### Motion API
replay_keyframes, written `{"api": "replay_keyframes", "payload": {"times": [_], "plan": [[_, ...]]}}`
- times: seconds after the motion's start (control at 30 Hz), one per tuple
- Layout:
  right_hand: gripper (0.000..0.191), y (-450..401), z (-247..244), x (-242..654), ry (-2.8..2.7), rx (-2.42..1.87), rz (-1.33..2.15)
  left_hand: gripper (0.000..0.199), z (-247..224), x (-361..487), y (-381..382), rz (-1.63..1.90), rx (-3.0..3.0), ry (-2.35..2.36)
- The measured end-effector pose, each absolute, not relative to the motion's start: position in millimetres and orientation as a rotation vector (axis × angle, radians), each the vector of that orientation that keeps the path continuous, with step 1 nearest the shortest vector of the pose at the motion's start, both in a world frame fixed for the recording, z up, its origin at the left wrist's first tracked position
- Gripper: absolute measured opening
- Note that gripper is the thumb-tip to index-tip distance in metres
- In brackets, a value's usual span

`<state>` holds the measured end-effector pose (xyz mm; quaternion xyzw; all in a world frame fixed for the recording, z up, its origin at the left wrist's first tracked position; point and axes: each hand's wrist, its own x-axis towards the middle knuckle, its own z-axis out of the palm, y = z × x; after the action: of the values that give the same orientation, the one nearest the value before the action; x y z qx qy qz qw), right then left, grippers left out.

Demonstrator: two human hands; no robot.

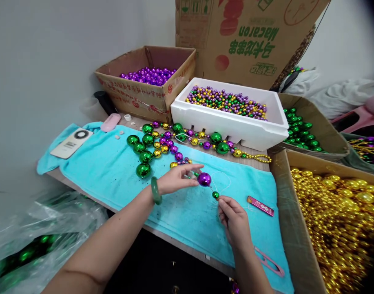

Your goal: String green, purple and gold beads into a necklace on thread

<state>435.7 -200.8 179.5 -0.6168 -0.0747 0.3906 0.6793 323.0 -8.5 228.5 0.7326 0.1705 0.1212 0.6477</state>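
Closest to the camera, the left forearm (110,241) slants up from the bottom edge, a green bangle (156,191) at its wrist. Far left, clear plastic sheeting (73,208) partly covers shiny green baubles (24,256). Further along, a pale smartphone (67,146) lies on the turquoise towel (180,216), near a pink oval case (110,122). Behind the case, a cardboard box (138,100) holds purple beads (150,76). Garlands of green, purple and gold beads (145,156) lie across the towel's back part. Fingers extended, thumb apart, the left hand (174,179) is at a large purple bead (204,179); I cannot tell whether it grips it. Just right of that bead, over the towel, the right hand (235,218) pinches a small green bead (215,195) at its fingertips. Behind stands a white foam box (217,126) of mixed small beads (226,102). Right of the right hand lie a slim magenta packet (260,206) and pink thread snips (274,265); beyond them, a carton (292,228) holds gold beads (342,228).
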Motion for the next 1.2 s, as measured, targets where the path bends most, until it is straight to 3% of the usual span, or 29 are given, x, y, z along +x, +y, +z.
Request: {"api": "replay_keyframes", "payload": {"times": [0.2,0.4,0.5,0.6,0.77,1.2], "plan": [[0.032,-204,175,444,-0.135,-1.367,0.773,0.030,214,355,21,0.359,2.660,0.545],[0.035,-205,171,444,-0.116,-1.379,0.773,0.018,187,382,26,0.084,2.944,0.480],[0.036,-207,170,446,-0.104,-1.384,0.755,0.014,189,384,26,0.247,2.704,0.581],[0.036,-209,172,448,-0.103,-1.400,0.707,0.020,200,379,25,0.432,1.997,0.651],[0.035,-211,176,447,-0.209,-1.456,0.618,0.026,223,361,21,0.407,0.950,0.494],[0.032,-208,181,437,-0.308,-1.531,0.608,0.015,230,342,12,0.447,0.752,0.491]]}}
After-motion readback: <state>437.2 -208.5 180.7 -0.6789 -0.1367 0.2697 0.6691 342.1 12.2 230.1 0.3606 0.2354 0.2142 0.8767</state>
